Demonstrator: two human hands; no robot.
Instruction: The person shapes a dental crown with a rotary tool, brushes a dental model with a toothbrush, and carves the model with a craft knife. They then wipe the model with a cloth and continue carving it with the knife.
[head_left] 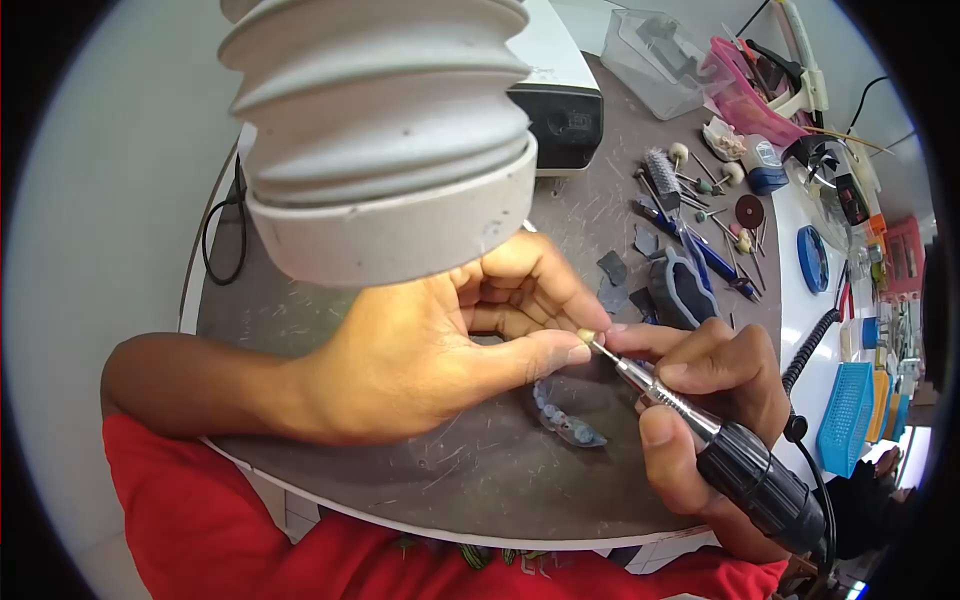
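Observation:
My right hand is wrapped round a rotary handpiece with a black body and a silver front, held like a pen. Its thin tip points up and to the left, right at the fingertips of my left hand. Thumb and index finger of that hand pinch a small cream-coloured piece, mostly hidden by the fingertips. Below them on the brown tabletop lies a curved blue-grey dental model with a row of teeth.
A white ribbed suction hose hangs over my left hand. Behind it stands a white and black box. To the right lie several burs, a wire brush, a grey-blue mould, a pink basket and a blue basket.

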